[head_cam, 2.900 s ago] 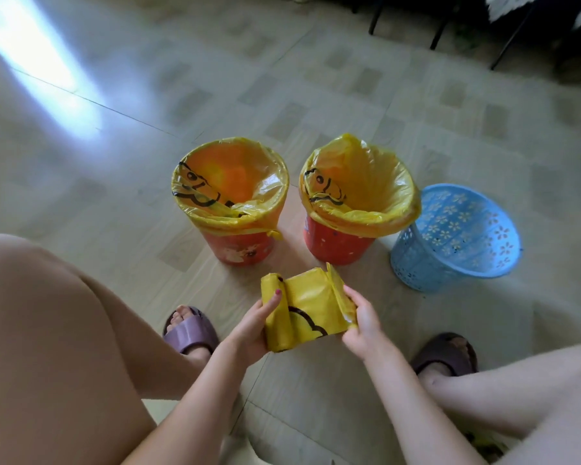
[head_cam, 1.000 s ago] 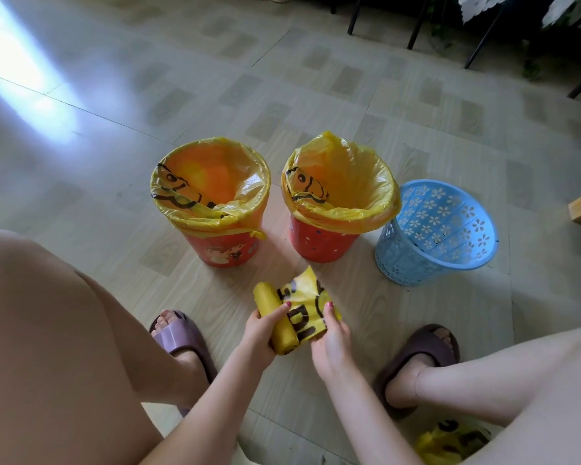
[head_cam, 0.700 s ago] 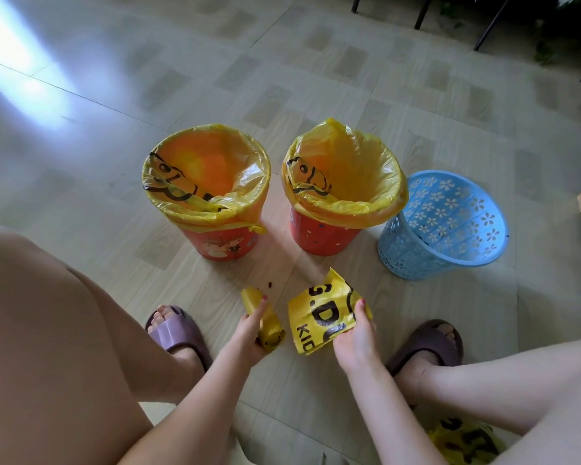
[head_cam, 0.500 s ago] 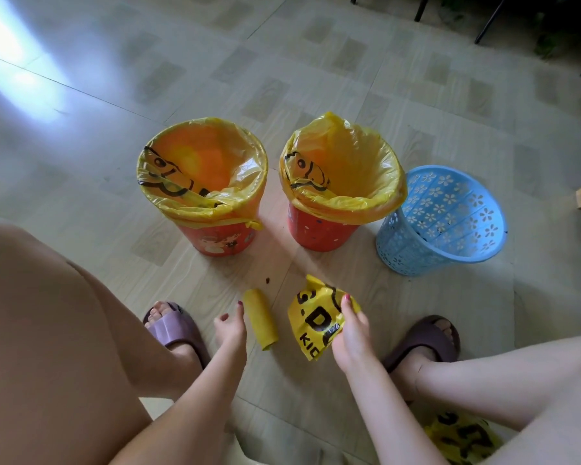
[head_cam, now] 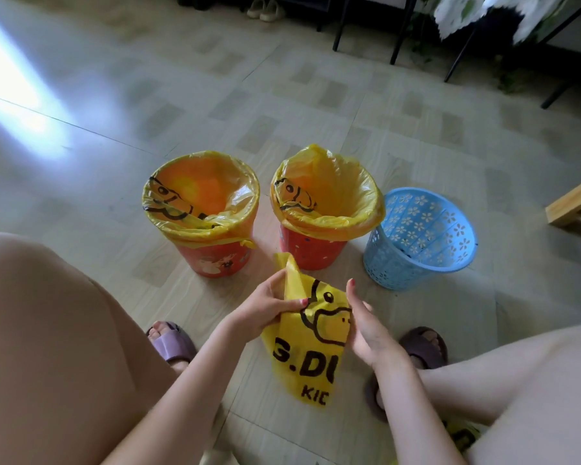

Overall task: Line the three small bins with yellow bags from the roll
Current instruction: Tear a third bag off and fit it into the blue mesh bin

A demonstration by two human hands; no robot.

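Two orange-red bins stand side by side on the floor, the left bin [head_cam: 215, 260] and the middle bin [head_cam: 311, 251], each with a yellow bag folded over its rim. To their right a blue perforated bin [head_cam: 416, 239] leans, unlined. A loose yellow bag [head_cam: 311, 350] with a black duck print hangs unfolded between my hands in front of the bins. My left hand [head_cam: 265, 308] pinches its upper left edge. My right hand [head_cam: 366, 327] holds its right edge, fingers mostly straight. The roll is hidden from view.
My knees and two feet in slippers [head_cam: 173, 342] flank the bag on the tiled floor. A wooden furniture corner [head_cam: 574, 203] juts in at the right. Dark chair legs [head_cam: 396, 38] and shoes [head_cam: 264, 8] are at the back. More yellow plastic [head_cam: 460, 434] shows under my right leg.
The bag was torn off the roll, my left hand put the roll down on the floor, then took the bag's edge. Both hands now hold it raised and unfolded.
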